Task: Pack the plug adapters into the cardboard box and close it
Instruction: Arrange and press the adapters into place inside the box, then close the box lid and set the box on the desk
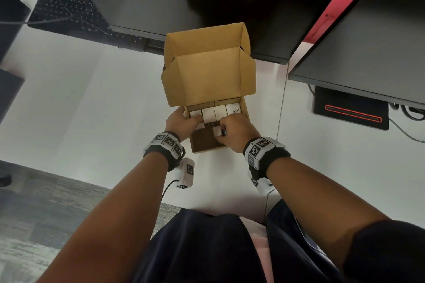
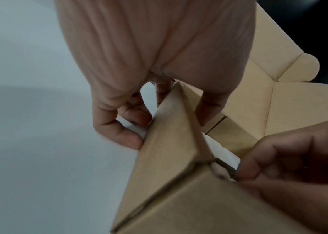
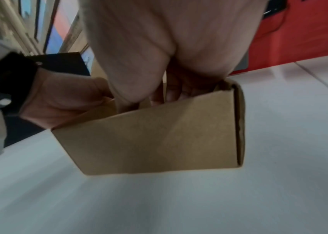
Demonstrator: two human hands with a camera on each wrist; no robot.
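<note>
Cardboard box (image 1: 244,108) sits open on the counter (image 1: 92,110) w/ adapters (image 1: 220,111) rowed along its far side, left hand (image 1: 181,122) gripping the box's left wall, right hand (image 1: 239,131) nearer the empty front, pinching one adapter (image 1: 217,131) just behind that row.

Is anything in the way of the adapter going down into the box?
Nothing visible blocks it. The right hand holds an adapter over the bare floor of the box, in front of the row of adapters at the back. The lid stands open.
</note>
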